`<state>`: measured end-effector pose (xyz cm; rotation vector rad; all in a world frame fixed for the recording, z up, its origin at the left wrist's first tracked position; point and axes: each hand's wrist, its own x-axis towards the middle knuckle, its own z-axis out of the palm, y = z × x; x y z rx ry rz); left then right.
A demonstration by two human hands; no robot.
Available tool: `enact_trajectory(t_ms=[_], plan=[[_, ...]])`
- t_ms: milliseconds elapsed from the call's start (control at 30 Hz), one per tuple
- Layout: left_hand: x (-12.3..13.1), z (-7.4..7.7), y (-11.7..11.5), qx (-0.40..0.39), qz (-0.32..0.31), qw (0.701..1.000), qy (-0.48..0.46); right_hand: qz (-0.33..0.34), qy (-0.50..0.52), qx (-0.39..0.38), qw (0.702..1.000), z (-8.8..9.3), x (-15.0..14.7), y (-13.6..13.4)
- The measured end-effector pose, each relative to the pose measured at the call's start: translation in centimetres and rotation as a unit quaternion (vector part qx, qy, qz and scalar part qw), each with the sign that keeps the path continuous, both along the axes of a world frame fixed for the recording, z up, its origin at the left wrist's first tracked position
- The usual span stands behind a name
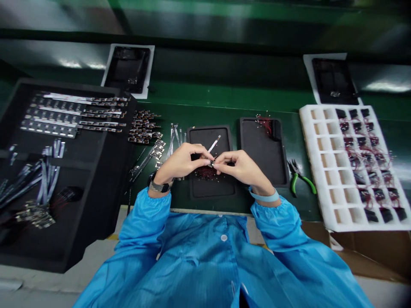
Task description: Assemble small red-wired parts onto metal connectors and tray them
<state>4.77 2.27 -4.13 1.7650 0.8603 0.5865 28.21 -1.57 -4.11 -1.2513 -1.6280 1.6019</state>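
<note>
My left hand pinches a small circuit board between thumb and forefinger. A flat white ribbon cable sticks up from the board toward the far right. At the board's other side, the fingertips of my right hand are closed together; what lies between them is too small to make out. Both hands are over a shallow black tray. Under the fingertips, a pile of thin dark red wires with small white ends lies in that tray, partly hidden.
A second black tray holds red wires. Right of it lie green-handled pliers and a white foam tray with black wired parts. At left, circuit boards are stacked beside a large black bin. Two dark panels lie farther back.
</note>
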Motion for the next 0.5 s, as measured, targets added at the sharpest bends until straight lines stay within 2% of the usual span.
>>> enact_trajectory(t_ms=[300, 500], plan=[[0.16, -0.26, -0.08, 0.011, 0.013, 1.000, 0.018, 0.000, -0.009, -0.004, 1.000, -0.84, -0.05, -0.01], [-0.04, 0.04, -0.01, 0.007, 0.011, 1.000, 0.020, -0.005, -0.009, -0.002, 1.000, -0.39, -0.10, -0.05]])
